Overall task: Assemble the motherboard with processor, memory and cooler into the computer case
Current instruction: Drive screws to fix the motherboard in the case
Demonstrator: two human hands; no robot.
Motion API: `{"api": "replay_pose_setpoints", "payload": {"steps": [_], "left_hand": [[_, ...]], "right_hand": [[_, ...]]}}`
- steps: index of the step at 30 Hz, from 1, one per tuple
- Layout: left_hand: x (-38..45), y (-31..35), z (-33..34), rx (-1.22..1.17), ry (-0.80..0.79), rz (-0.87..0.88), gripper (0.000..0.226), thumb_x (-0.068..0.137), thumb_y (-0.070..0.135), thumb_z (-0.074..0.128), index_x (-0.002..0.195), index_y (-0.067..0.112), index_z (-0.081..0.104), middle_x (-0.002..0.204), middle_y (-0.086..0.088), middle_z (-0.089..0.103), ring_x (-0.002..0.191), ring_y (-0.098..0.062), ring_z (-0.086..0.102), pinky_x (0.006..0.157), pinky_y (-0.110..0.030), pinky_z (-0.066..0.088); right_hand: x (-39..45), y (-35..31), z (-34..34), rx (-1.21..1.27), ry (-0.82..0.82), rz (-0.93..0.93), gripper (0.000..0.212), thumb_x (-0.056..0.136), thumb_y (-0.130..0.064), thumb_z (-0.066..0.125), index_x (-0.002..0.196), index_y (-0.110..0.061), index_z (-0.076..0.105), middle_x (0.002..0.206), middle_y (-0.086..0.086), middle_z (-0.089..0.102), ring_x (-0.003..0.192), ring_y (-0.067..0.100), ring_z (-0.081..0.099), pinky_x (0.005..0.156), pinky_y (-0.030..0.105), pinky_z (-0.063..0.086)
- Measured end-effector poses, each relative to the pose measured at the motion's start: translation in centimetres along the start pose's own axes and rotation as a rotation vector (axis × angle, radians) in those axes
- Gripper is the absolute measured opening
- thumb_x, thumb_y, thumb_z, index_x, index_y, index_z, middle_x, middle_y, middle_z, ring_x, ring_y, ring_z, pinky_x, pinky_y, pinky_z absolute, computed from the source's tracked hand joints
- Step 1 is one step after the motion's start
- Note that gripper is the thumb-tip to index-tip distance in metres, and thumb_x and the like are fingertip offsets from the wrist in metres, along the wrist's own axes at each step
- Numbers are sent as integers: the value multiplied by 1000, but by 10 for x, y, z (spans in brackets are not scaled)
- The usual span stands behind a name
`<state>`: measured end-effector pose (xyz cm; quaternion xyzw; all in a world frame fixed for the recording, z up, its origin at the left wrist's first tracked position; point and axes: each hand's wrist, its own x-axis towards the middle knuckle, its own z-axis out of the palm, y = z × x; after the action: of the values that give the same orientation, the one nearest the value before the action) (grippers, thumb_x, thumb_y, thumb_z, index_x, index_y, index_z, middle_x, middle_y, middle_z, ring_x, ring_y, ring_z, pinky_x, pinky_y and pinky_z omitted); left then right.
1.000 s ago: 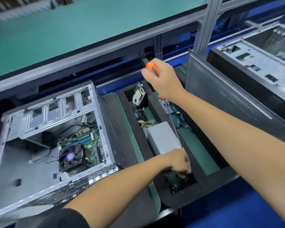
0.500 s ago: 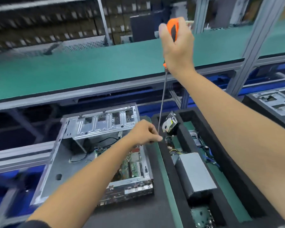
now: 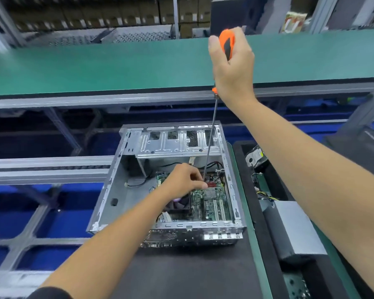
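Hands (image 3: 231,67) hold screwdriver (image 3: 209,145) upright over motherboard (image 3: 212,201).

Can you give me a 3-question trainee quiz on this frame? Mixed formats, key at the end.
1. True or false: the right hand grips the orange-handled screwdriver by its handle.
2. Multiple choice: where does the screwdriver's lower end sit?
A. on the green shelf
B. inside the computer case, over the motherboard, at the left hand
C. on the grey power supply
3. Fill in: the black cooler fan lies partly under the left ____.

Key: 1 true; 2 B; 3 forearm (or wrist).
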<state>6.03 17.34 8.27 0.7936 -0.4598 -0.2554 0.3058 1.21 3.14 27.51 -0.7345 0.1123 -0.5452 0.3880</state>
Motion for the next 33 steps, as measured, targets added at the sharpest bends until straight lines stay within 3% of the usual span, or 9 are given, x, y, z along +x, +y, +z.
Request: {"api": "replay_pose_setpoints", "payload": {"steps": [5, 10, 16, 19, 25, 29, 33], "left_hand": [[2, -14, 4, 13, -1, -8, 24, 74, 36, 78, 63, 24, 62, 66, 6, 63, 58, -7, 54, 59, -26, 47], [2, -15, 8, 32, -36, 39, 25, 78, 34, 76, 62, 27, 58, 61, 12, 57, 50, 4, 49, 51, -11, 33], [3, -15, 13, 60, -53, 66, 26, 82, 29, 72, 63, 30, 55, 62, 10, 57, 53, -6, 47, 53, -19, 37], [2, -14, 16, 81, -99, 88, 15, 85, 24, 69, 72, 20, 64, 69, 12, 61, 60, -18, 57, 56, -21, 45], [3, -13, 20, 147, -176, 115, 13, 89, 20, 65, 77, 20, 62, 77, 10, 62, 65, -9, 58, 61, -23, 45], [-1, -6, 21, 162, -322, 154, 20, 82, 34, 71, 79, 14, 67, 75, 0, 68, 64, -16, 61, 60, -24, 53], [-2, 6, 28, 142, -531, 178, 22, 80, 26, 75, 85, 5, 73, 79, -7, 72, 65, -14, 67, 65, -31, 58]], "right_hand": [[-1, 0, 7, -7, 0, 15, 27, 97, -19, 51, 75, -13, 38, 60, -4, 32, 54, 12, 32, 51, 34, 32], [-4, 3, 10, -40, -8, 32, 28, 97, -20, 52, 73, -16, 36, 60, -4, 33, 54, 10, 31, 51, 30, 31], [-8, 10, 7, -40, 34, 42, 32, 96, -18, 52, 70, -21, 34, 59, -10, 30, 50, 4, 29, 50, 17, 28], [-10, 12, 7, -43, 49, 39, 32, 96, -18, 53, 70, -21, 34, 58, -12, 29, 49, 3, 30, 49, 14, 28], [-14, 15, 6, -49, -16, 52, 32, 97, -20, 52, 71, -19, 33, 58, -11, 29, 51, 6, 27, 50, 24, 29], [-18, 19, 1, 2, -190, 115, 29, 97, -25, 52, 74, -16, 36, 56, -2, 38, 49, 25, 40, 49, 33, 37], [-17, 19, -9, 57, -526, 190, 24, 95, -26, 55, 81, -11, 41, 55, 8, 57, 41, 21, 54, 39, 22, 38]]}}
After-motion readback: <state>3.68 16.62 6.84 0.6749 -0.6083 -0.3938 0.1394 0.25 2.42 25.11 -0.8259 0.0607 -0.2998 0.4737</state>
